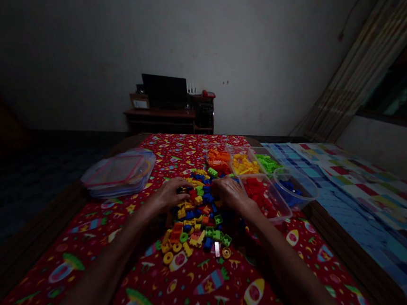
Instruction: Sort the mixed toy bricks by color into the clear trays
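A loose pile of small toy building bricks [195, 213] in red, yellow, blue, green and orange lies on the red patterned cloth. At the pile's left side, my left hand [171, 193] reaches in with thumb and fingers apart, near red and yellow bricks. My right hand [230, 192] is over the right side, its fingers curled down among blue bricks. Its fingertips are hidden, so whatever it holds cannot be made out. Just right of it stands a clear tub of red bricks [260, 196]. A white brick [217, 249] lies at the pile's front edge.
Behind and right stand clear tubs with orange bricks [218, 158], yellow bricks [245, 164] and green bricks [267, 163]. A round tub [313, 191] contains blue bricks. Stacked clear lids [120, 174] lie left. Beyond the cloth, a monitor [165, 90] sits on a desk.
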Demonstrator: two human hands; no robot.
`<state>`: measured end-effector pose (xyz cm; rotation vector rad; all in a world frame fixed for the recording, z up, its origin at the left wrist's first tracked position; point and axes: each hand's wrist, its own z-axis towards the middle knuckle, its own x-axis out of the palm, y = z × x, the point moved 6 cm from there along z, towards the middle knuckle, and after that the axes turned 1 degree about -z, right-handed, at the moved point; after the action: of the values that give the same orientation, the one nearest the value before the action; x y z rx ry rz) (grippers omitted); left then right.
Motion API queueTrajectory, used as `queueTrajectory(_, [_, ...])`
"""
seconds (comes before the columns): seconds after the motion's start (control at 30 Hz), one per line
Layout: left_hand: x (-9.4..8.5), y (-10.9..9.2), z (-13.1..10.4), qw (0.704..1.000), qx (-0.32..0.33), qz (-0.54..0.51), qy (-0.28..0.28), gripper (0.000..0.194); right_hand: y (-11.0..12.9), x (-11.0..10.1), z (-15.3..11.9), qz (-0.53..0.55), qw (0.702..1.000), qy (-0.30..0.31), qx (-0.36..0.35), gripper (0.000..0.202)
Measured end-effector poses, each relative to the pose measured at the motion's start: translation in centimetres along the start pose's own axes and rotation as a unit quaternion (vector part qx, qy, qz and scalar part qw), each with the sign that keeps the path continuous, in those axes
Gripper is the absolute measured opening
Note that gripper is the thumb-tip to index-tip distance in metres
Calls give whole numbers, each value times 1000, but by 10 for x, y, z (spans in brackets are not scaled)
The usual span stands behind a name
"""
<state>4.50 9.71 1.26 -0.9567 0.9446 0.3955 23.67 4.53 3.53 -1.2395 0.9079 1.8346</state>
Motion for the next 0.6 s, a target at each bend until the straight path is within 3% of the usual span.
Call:
queueTrajectory(0.07, [4, -8, -2, 999, 29, 33, -7, 35, 1, 3, 0, -7, 1000, 5, -9, 17])
queueTrajectory(0.3, [8, -19, -4, 996, 59, 62, -31, 18, -2, -9, -8, -14, 997, -74, -4, 16])
queueTrajectory(0.6, [-16, -26, -5, 998, 8, 33, -61, 25, -4, -23, -7, -27, 996, -79, 24, 25])
